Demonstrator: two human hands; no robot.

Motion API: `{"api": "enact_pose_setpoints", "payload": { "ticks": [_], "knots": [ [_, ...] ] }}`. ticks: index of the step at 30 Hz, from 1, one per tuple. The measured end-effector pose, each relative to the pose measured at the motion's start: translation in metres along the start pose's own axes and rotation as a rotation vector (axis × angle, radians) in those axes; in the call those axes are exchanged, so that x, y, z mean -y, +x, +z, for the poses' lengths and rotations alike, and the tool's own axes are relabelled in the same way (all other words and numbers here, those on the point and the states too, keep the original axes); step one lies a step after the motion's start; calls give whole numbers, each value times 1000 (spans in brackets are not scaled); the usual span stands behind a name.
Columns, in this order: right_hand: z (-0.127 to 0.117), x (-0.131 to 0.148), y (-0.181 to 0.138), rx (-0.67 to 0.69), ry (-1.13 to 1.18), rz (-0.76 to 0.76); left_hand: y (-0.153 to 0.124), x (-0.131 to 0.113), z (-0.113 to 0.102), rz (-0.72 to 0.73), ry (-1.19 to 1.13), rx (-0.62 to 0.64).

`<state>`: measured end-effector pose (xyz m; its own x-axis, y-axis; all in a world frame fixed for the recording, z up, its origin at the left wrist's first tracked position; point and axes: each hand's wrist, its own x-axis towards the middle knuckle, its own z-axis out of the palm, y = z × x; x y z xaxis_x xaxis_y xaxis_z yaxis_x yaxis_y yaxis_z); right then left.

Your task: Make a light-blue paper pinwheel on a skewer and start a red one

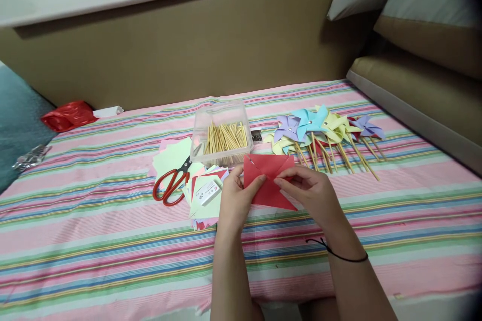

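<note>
A red paper square (271,198) with slits cut in from its corners is held up between both hands, above the striped cloth. My left hand (239,193) grips its left side, thumb on the face and fingers behind. My right hand (307,188) pinches the paper near its middle right with thumb and forefinger. Just left of my left hand lies a stack of coloured paper squares (199,210) with a small white box (210,193) on top. Beyond the paper stands a clear plastic box (222,110) holding many thin wooden sticks (226,138).
Red-handled scissors (171,185) rest partly on pale green paper (173,153). Several finished paper pinwheels (311,123) on sticks lie at the right. A small dark packet (256,136) sits beside the plastic box. A red plastic bag (71,115) is at far left; cushions (433,25) stand right.
</note>
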<state>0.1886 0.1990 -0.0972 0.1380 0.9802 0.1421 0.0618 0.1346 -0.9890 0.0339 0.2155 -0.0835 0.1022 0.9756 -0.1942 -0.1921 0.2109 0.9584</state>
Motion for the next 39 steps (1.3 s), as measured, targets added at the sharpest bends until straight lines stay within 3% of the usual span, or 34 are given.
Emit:
{"api": "enact_pose_setpoints", "payload": {
  "ticks": [5,20,39],
  "knots": [
    [0,2,-1,43,-87,3,-1,-1,1,6,-18,5],
    [6,-1,-1,-46,-146,-38,-2,-1,1,27,13,50],
    [10,-3,-2,-42,-131,-42,0,0,0,66,112,-45]
  ]
}}
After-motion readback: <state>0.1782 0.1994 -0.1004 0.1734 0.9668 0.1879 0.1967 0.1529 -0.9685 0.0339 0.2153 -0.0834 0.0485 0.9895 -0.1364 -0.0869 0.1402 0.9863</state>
